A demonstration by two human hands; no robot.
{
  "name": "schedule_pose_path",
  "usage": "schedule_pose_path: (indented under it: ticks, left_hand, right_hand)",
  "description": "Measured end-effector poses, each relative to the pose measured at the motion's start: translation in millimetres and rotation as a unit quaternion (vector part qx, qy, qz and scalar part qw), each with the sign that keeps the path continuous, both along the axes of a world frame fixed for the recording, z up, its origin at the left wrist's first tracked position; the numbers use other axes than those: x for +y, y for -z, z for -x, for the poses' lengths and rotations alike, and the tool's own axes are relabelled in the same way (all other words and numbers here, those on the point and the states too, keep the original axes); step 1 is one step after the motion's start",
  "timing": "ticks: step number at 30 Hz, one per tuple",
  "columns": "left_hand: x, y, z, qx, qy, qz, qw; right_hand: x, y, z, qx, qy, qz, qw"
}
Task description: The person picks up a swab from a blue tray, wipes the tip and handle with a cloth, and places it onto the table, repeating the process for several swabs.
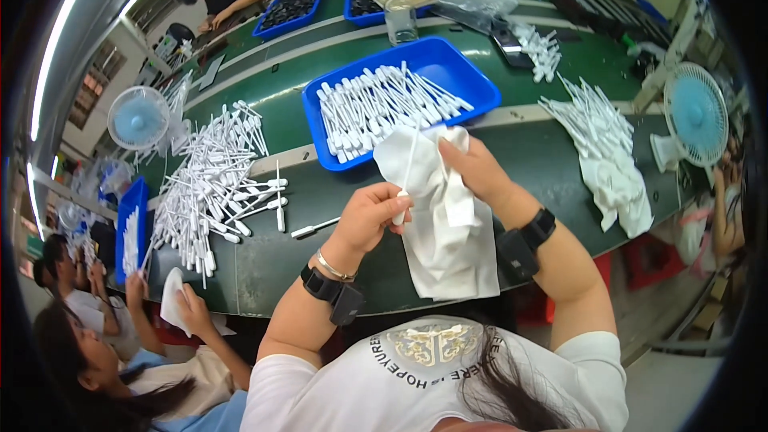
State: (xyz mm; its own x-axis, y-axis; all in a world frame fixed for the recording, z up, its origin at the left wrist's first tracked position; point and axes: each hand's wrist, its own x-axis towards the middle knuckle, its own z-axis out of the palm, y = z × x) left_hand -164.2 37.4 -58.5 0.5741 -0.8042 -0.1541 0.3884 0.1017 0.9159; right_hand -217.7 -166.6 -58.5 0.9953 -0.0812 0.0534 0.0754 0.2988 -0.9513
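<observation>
She's mid-wipe, by the look of it: the left hand (370,216) pinches the bulb end of a white plastic dropper (407,166) between fingertips, while the right hand (472,166) clutches a white cloth (445,216) bunched around the stem, above the green table (320,248) in front of the blue tray (436,60). The dropper stands nearly upright, long axis vertical, tip up into the cloth. Next, I'd judge, comes a steady draw along that axis.

White short-sleeved shirt with gold print, black wrist straps on both forearms, thin bangle on left wrist, dark hair.
</observation>
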Motion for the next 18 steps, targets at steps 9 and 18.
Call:
schedule_pose_path:
  ticks: [9, 18]
  left_hand:
    - [-5.6, 6.8, -0.9, 0.006, -0.044, -0.047, 0.998]
    - [-19.4, 11.3, 14.5, -0.033, -0.062, -0.069, 0.995]
  right_hand:
    - [-4.0, 5.5, 16.3, 0.113, 0.006, 0.322, 0.94]
    - [11.5, 2.6, 28.1, 0.051, 0.049, 0.085, 0.994]
